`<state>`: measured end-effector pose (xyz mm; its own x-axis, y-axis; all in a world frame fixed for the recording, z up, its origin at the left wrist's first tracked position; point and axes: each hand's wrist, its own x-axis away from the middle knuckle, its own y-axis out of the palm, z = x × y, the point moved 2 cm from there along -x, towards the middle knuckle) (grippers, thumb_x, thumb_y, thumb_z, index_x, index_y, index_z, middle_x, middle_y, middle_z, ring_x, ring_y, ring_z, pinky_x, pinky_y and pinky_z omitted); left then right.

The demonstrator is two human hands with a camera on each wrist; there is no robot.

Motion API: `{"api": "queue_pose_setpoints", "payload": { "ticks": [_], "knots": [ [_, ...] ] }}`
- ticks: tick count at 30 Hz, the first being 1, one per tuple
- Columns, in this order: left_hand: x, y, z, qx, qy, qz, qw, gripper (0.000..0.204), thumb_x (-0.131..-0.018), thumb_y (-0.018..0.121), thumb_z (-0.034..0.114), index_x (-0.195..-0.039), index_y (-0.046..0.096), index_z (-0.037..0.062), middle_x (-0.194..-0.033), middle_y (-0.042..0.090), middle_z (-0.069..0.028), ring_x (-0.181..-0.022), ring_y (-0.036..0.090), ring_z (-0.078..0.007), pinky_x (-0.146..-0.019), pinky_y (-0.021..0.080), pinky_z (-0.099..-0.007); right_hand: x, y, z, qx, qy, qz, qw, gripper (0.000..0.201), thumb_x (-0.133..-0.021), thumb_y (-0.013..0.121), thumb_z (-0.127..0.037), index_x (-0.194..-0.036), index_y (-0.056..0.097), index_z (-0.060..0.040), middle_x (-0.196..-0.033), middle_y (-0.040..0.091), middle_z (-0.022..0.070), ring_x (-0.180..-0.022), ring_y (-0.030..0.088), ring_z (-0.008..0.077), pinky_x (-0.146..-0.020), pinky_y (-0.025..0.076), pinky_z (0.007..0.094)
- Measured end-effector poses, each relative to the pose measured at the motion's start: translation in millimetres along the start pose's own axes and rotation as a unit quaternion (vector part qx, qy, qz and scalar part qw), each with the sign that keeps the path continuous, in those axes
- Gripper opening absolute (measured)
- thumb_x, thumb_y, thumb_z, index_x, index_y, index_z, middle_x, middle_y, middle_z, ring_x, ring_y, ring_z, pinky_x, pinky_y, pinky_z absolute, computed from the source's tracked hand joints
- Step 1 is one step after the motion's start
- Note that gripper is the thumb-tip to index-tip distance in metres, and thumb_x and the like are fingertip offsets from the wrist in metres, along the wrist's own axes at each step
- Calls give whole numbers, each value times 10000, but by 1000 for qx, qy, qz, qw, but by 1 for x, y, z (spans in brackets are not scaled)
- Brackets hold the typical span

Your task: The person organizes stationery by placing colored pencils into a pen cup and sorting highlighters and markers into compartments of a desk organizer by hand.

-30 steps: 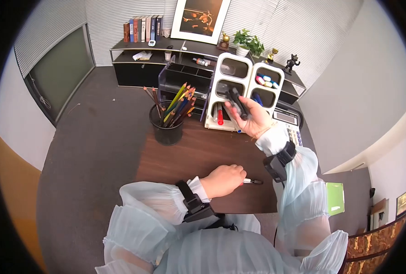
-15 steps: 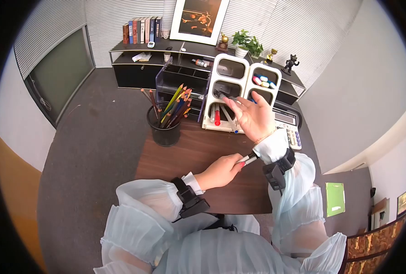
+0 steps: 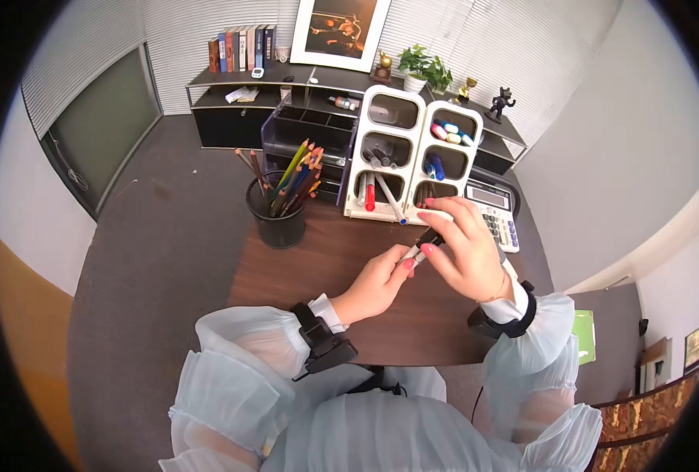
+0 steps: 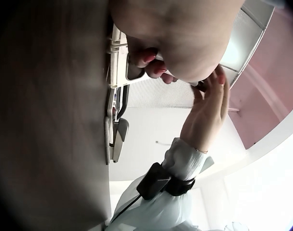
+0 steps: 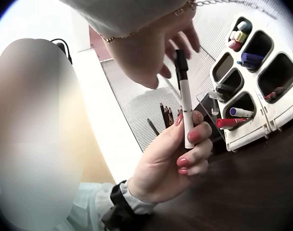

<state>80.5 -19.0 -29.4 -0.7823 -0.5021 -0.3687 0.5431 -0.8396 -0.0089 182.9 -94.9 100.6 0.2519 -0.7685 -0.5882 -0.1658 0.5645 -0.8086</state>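
Note:
My left hand (image 3: 373, 285) pinches the lower part of a white marker (image 5: 187, 103) with a black cap, thumb on one side and fingers on the other. Held above the desk, the marker tilts with its cap up and toward the right. Beside the cap is my right hand (image 3: 473, 256), fingers spread loosely and thumb apart from them. Past the hands stands a white pen organizer (image 3: 353, 212) in two columns. Dark-capped markers (image 3: 380, 156) lie in its left middle compartment, and a red marker (image 3: 370, 197) is in the one below.
A black mesh cup (image 3: 279, 232) of colored pencils stands at the desk's back left, beside a dark tiered desk tray (image 3: 310, 130). To the right of the organizer is a calculator (image 3: 500, 226). Blue pens (image 3: 436, 167) and several small colored highlighters (image 3: 452, 134) fill other compartments.
My right hand let go of the dark markers in the organizer's left middle compartment and came back toward my left hand. My left hand lifted the white marker off the desk and tilted it up.

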Motion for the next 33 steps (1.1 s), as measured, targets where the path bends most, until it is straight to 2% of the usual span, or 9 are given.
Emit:
{"api": "queue_pose_setpoints", "payload": {
  "ticks": [4,9,11,14,16,19,23,30,33],
  "knots": [
    [3,-2,-1,-10,-10,-7,1000,179,-952,406,171,-1027,482,27,-772,511,-7,-647,441,-61,-593,399,-216,15,18,14,-115,150,-117,975,206,-778,629,-136,-950,565,-42,-917,566,136,-777,575,321,-671,470,376],
    [2,-2,3,-21,1,3,1000,195,-947,422,166,-1083,456,31,-813,524,-12,-662,458,-60,-595,404,-212,-10,-6,16,-156,42,-113,980,158,-796,605,-92,-929,552,-26,-822,558,152,-746,576,338,-642,470,373],
    [-1,-3,6,113,33,87,989,220,-941,439,165,-1118,423,34,-849,535,-37,-674,473,-64,-590,402,-211,-29,-29,26,-103,29,-21,994,158,-789,599,-37,-939,551,-25,-821,554,136,-752,567,314,-642,462,356],
    [-3,-8,-1,110,-20,79,991,262,-919,483,132,-1137,397,16,-864,546,-58,-664,495,-87,-609,425,-206,-66,-40,46,-3,-37,150,988,184,-781,616,-27,-953,553,-43,-843,556,118,-744,578,285,-622,465,342],
    [-2,-7,0,109,-29,58,992,240,-920,484,139,-1116,419,16,-846,549,-51,-662,495,-75,-607,428,-210,-87,-22,64,43,-83,162,982,173,-802,594,-5,-965,542,-30,-862,556,108,-710,572,271,-607,462,330],
    [-1,-7,1,102,-42,28,993,204,-916,495,137,-1075,454,17,-822,553,-42,-666,501,-64,-594,431,-209,-111,7,82,111,-137,62,982,165,-812,583,-88,-969,536,-65,-859,544,90,-728,596,271,-602,490,348],
    [-2,-8,0,104,-48,30,993,166,-910,509,134,-1027,485,20,-800,553,-31,-663,509,-60,-568,425,-202,-123,38,105,154,-140,-22,978,242,-809,587,-134,-1028,522,-55,-1124,492,132,-851,584,285,-697,493,344],
    [-3,-8,-3,110,-49,15,993,172,-901,527,135,-1023,488,20,-802,553,-32,-653,512,-58,-557,422,-197,-46,4,57,20,-57,51,997,314,-777,639,-165,-1059,555,-55,-1157,506,139,-959,541,315,-802,461,377],
    [8,-6,10,126,-48,-10,991,188,-901,524,140,-1058,482,46,-845,551,-30,-706,518,-61,-597,429,-196,4,-5,45,-79,-19,-2,997,386,-727,687,-146,-1086,566,-78,-1162,510,141,-1033,537,294,-878,444,354]
  ]
}}
